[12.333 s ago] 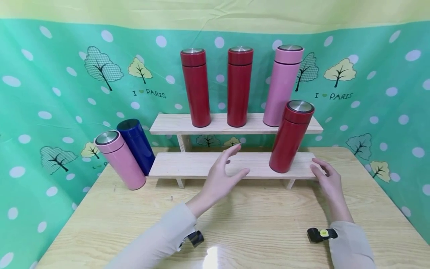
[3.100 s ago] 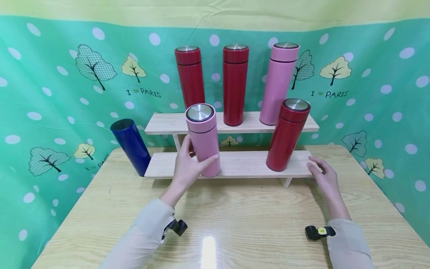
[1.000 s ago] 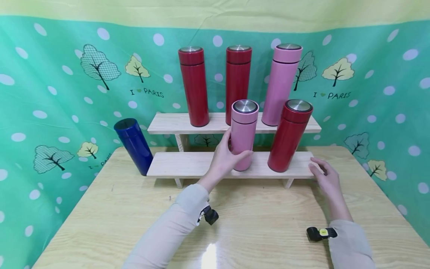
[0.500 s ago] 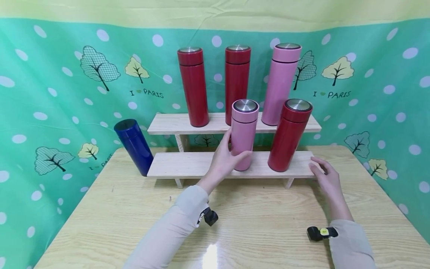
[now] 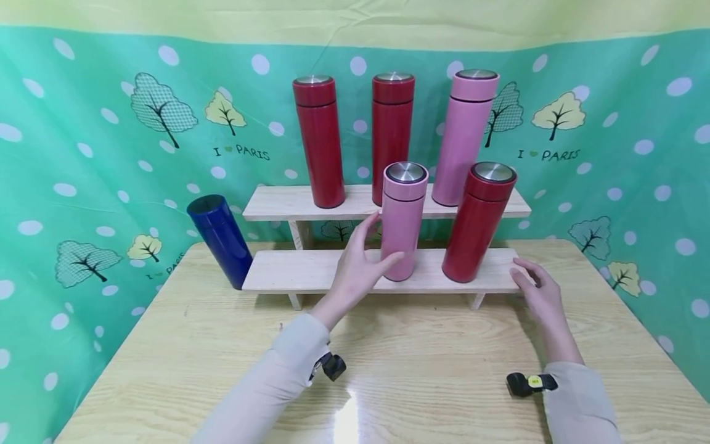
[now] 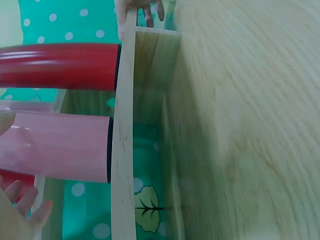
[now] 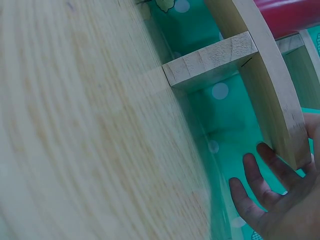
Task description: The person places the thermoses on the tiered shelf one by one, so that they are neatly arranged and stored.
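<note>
A pink thermos [image 5: 402, 234] stands upright on the lower board of a two-tier wooden shelf [image 5: 299, 270]. My left hand [image 5: 357, 271] is at its left side, fingers spread and thumb in front of it; in the left wrist view the fingertips [image 6: 42, 212] stand off the thermos. To its right on the same board is a red thermos [image 5: 478, 228]. My right hand [image 5: 540, 293] holds the right end of the lower board between thumb and forefinger, its other fingers hanging loose below the board in the right wrist view.
On the upper board [image 5: 272, 202] stand two red thermoses [image 5: 322, 148] [image 5: 390, 142] and a pink thermos [image 5: 463, 142]. A dark blue thermos [image 5: 220, 243] stands on the table [image 5: 421, 364] at the shelf's left end. A patterned green cloth [image 5: 111, 185] hangs behind.
Earlier the left hand carried the pink thermos from the table at left onto the lower board. Within the last half second it has loosened and drawn slightly left. The right hand stays put.
</note>
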Available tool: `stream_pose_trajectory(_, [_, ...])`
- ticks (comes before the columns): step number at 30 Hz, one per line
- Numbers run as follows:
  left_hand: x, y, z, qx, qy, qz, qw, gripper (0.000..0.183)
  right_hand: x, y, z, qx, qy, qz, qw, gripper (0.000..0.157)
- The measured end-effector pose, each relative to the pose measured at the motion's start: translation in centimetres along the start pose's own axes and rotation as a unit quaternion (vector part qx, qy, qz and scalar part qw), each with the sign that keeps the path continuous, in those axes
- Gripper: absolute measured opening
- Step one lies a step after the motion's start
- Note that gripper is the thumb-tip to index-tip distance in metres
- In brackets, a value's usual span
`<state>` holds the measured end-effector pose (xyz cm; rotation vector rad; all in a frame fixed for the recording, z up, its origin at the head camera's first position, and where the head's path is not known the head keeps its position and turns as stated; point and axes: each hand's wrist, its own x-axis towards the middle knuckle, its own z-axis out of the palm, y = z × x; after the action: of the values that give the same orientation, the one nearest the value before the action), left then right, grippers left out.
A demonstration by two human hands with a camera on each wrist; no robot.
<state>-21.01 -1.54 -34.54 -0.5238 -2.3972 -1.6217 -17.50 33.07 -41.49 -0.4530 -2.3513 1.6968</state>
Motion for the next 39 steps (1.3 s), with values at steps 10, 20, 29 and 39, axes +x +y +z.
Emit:
stream_pose_trajectory(10, [-1.9,0.0,-2.1,0.018,0.033,0.025,0.999,0.076,0.1,0.1,-0.1,0.001,-0.001,-0.005,1.0,0.055])
stream_pose_trajectory(20, [-3.8,-0.3,-4.4,0.018,0.056,0.038,0.9976,0.068,0.1,-0.1,-0.1,0.001,0.001,0.004,1.0,0.056])
stream_pose_trajectory(29, [-5.1,-0.9,-7.1,0.022,0.069,0.044,0.9964,0.065,0.0,-0.1,0.1,-0.001,0.002,0.012,1.0,0.055])
stream_pose_trajectory(39, [-6.5,-2.3,-10.4,0.036,0.088,0.061,0.9936,0.063,0.0,0.0,0.0,0.001,-0.004,0.011,1.0,0.055])
